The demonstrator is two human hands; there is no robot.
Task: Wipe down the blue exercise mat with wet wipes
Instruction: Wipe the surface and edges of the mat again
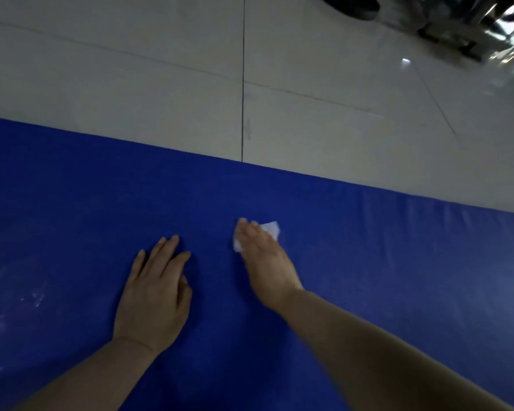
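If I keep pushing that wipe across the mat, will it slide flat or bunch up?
Probably bunches: the wet wipe already looks crumpled under the right hand. It seems thin and floppy, so flat fingers should drag it along. The blue mat looks smooth, likely little snagging.

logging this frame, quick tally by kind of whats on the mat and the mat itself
blue mat: 1
white wet wipe: 1, pressed under the right hand
hands: 2, with the left hand flat on the mat
total: 4
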